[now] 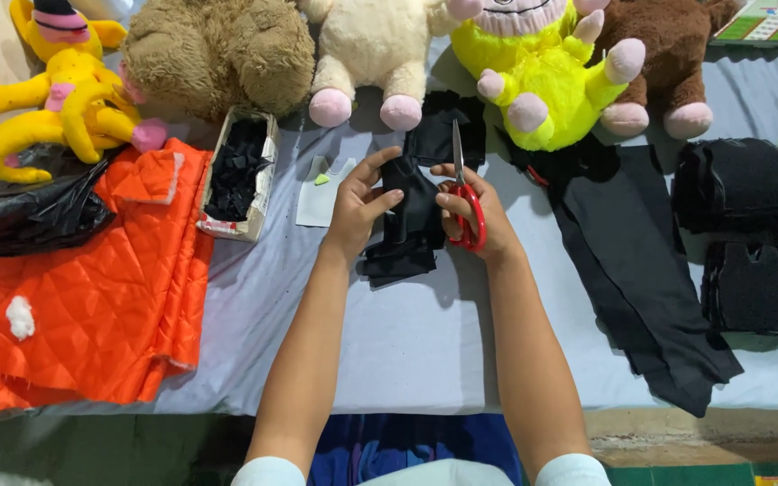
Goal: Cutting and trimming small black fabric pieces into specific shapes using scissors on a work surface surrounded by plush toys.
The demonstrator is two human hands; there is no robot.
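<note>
Mount: single head-worn camera
Direction: looks steeply down and forward over the forearms onto a grey-covered table (407, 342)
Range: close, arm's length
Far edge: row of plush toys (380, 54)
Shared coverage: none, one view only
</note>
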